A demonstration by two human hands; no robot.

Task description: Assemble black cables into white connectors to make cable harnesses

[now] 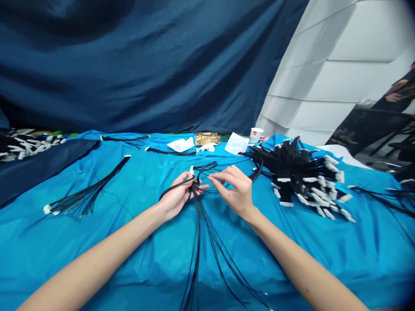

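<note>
My left hand (177,195) is closed round a bundle of thin black wires (200,216), palm turned up. Loose strands of the bundle fan down over the front of the table, and a thicker black band loops back over the left wrist. A white connector (192,170) shows just above the left fingers. Close by on the right, my right hand (236,188) has thumb and forefinger pinched together beside several thin strands; the fingertips look closed on one of them, though the strand is very fine.
Blue sheeting (145,259) covers the table. A big heap of black cables with white connectors (298,172) lies right; another cable bundle (94,185) lies left. At the back are a paper cup (256,134), a gold packet (207,138) and white paper (237,143). A person's hand (394,97) shows far right.
</note>
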